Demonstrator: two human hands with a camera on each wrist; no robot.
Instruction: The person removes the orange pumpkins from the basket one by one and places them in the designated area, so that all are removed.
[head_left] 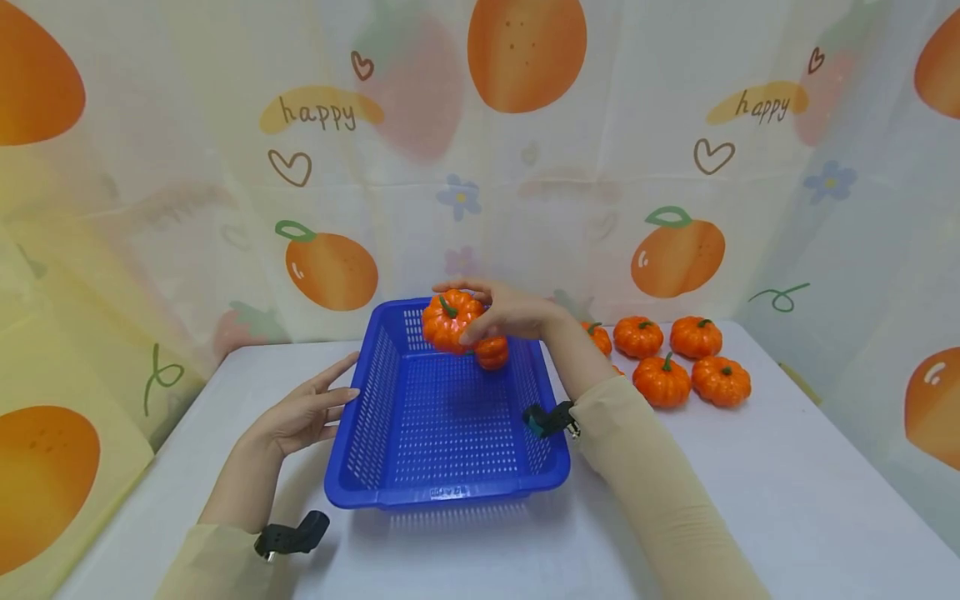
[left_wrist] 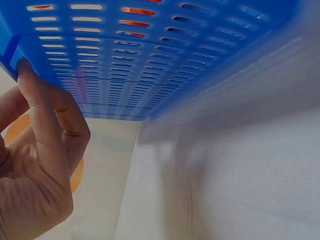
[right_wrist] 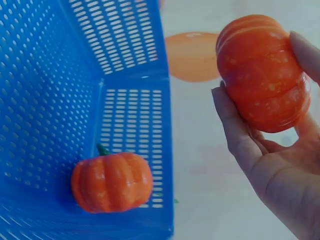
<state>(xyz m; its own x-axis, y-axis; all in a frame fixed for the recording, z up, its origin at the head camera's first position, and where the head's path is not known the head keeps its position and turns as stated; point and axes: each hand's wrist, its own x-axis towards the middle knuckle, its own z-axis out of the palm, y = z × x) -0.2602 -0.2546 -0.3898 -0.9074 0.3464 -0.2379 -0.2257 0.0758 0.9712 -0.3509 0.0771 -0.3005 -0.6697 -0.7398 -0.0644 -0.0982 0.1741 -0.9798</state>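
Observation:
My right hand [head_left: 517,312] holds a small orange pumpkin [head_left: 452,322] with a green stem, above the far end of a blue plastic basket [head_left: 448,493]. In the right wrist view, thumb and fingers grip the pumpkin [right_wrist: 265,72] from its sides. Another pumpkin [right_wrist: 112,182] lies inside the basket, in its far right corner. My left hand [head_left: 300,412] is at the basket's left side, its fingertips touching the rim. The left wrist view shows one extended finger [left_wrist: 42,125] of that hand against the rim, the others bent beside it.
Several orange pumpkins [head_left: 662,382] stand in rows on the white table [head_left: 795,500], right of the basket; my right forearm partly hides some. A fruit-patterned cloth [head_left: 525,225] hangs behind the table and at both sides.

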